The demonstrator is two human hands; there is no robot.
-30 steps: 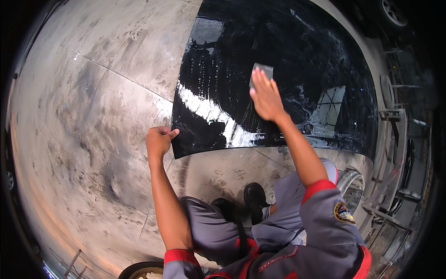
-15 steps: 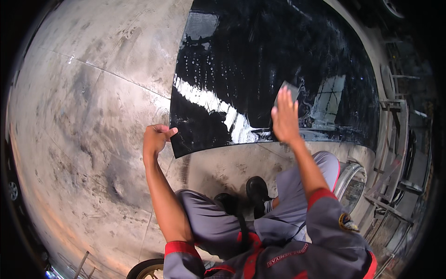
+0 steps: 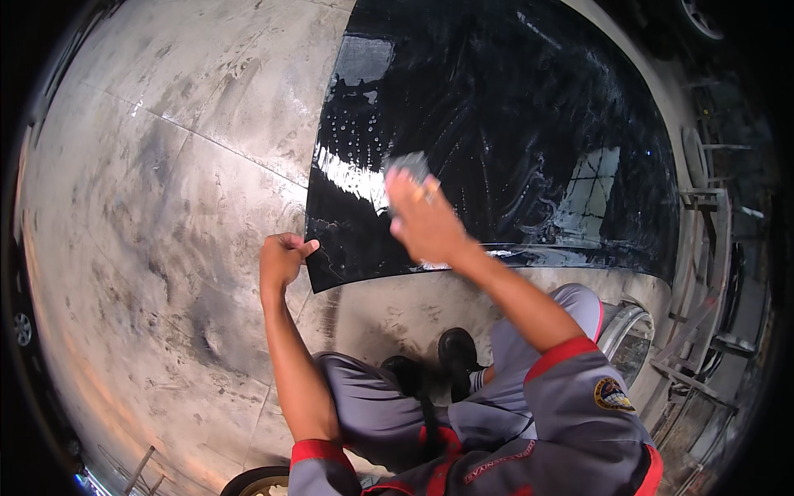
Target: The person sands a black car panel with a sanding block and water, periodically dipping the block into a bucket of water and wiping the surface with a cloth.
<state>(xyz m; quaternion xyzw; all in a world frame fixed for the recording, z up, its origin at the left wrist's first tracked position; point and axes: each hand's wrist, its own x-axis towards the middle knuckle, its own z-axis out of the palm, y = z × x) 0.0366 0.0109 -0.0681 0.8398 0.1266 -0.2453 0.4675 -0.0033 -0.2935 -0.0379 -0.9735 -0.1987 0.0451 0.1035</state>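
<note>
A large black car panel [image 3: 496, 107], like a bonnet, is in front of me, wet and glossy with water drops and streaks. My left hand [image 3: 284, 258] pinches its near left corner between thumb and fingers. On the wet surface, my right hand [image 3: 426, 217] presses a small grey sheet of sandpaper [image 3: 408, 164] under its fingers. The hand is blurred by motion and hides part of the sheet. Beneath the fingers, a bright reflection [image 3: 347, 175] crosses the panel.
Stained concrete floor [image 3: 165, 231] stretches to the left. Metal frames [image 3: 707, 248] stand along the right side. By my right knee is a round metal-rimmed object [image 3: 626, 331]. A wheel [image 3: 252, 481] shows at the lower edge, and my black shoes [image 3: 457, 354] are below the panel.
My right hand has swept left across the panel with the sandpaper, from near the middle toward the left side. My left hand keeps its pinch on the corner.
</note>
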